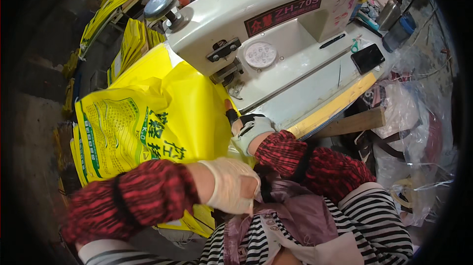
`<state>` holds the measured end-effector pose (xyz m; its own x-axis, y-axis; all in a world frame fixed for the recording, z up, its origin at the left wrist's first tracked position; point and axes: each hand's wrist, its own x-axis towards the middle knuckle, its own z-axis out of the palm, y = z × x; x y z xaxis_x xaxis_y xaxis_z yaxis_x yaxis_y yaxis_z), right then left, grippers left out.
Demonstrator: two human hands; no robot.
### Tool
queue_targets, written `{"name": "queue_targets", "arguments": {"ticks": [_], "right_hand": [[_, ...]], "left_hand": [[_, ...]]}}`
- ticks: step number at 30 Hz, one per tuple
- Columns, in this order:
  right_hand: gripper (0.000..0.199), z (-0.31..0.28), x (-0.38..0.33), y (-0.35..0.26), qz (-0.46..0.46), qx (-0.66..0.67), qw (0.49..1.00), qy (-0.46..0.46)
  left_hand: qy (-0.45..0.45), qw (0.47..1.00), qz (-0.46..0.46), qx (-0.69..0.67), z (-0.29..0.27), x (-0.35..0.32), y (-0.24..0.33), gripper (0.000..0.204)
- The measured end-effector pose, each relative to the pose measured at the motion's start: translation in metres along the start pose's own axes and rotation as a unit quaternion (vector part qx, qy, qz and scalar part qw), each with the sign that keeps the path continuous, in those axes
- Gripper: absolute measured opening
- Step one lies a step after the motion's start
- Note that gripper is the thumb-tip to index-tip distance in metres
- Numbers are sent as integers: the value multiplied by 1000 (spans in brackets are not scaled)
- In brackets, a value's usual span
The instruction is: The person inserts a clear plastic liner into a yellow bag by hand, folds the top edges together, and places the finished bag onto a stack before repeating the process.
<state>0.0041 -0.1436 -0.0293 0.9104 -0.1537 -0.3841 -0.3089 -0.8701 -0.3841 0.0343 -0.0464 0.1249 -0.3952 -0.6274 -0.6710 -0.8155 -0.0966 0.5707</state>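
A large yellow plastic bag [189, 112] with green and dark print spreads left of the sewing machine [217, 16], its upper right side close to the machine's needle area. My left hand [231, 186], in a pale glove with bare fingertips, is closed at the bag's near edge; part of its grip is hidden. At the right edge of the bag, my right hand [253, 129] pinches the plastic, one dark-covered finger reaching along it toward the machine. Its glove is white and black. Both forearms wear red and black sleeve covers.
More folded yellow bags [129, 48] are stacked behind at the left. On the machine bed lie a pen [332, 41] and a black phone [367, 59]. A wooden bar [352, 123] juts out at the right, beside clear plastic wrapping [409, 151].
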Motion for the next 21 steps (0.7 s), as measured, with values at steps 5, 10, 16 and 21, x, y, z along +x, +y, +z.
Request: {"name": "queue_targets", "arguments": {"ticks": [5, 10, 16, 21], "right_hand": [[60, 34, -2, 28, 3, 109, 992, -60], [50, 80, -44, 28, -113, 574, 804, 103], [45, 66, -71, 36, -65, 377, 911, -155], [51, 42, -79, 24, -80, 517, 848, -87]], "left_hand": [[221, 953, 10, -209, 46, 20, -53, 18], [546, 566, -181, -591, 64, 17, -80, 11], [587, 791, -154, 74, 80, 19, -101, 16], [95, 931, -346, 70, 106, 5, -85, 38]]}}
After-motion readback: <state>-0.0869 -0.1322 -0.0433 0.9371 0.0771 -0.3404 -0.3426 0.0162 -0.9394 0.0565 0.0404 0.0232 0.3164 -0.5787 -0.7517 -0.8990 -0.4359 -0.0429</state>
